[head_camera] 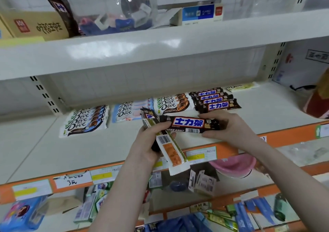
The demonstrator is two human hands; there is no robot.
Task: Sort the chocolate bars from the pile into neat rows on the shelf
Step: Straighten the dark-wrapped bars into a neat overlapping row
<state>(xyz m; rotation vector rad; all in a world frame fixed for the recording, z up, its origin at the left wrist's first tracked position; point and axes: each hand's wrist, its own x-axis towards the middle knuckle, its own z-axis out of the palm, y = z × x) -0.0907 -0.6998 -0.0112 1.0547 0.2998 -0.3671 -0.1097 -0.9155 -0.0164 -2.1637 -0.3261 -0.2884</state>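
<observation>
Head view, the only one supplied. The person stands at a white shelf [89, 146] with an orange price rail. Four rows are already laid near its back: a blue-trimmed Dove row [85, 120], a pale pink-and-blue Dove row [130, 109], an orange-trimmed Dove row [173, 103] and a Snickers row [215, 99] of dark brown bars. One pale green Dove bar [242, 86] lies alone behind that row, near the back wall.

The left hand [151, 142] grasps a small bundle of unsorted bars. A white-and-orange bar [173, 153] hangs down from it with its barcode showing, and the ends of at least two other wrappers fan out above the fingers; their exact count cannot be told. The right hand [229, 125] pinches the right end of a brown Snickers bar [190, 124], held level above the shelf front, its left end at the left thumb.

Judged step: one bar is being separated from the bundle for placement. Sorting appears well advanced, with the handheld bars outstanding.

The next move would call for freeing the Snickers bar from the left hand and laying it at the front of the Snickers row, label up and parallel to its neighbours. The row's overlap should be matched without disturbing the bars already set.
</observation>
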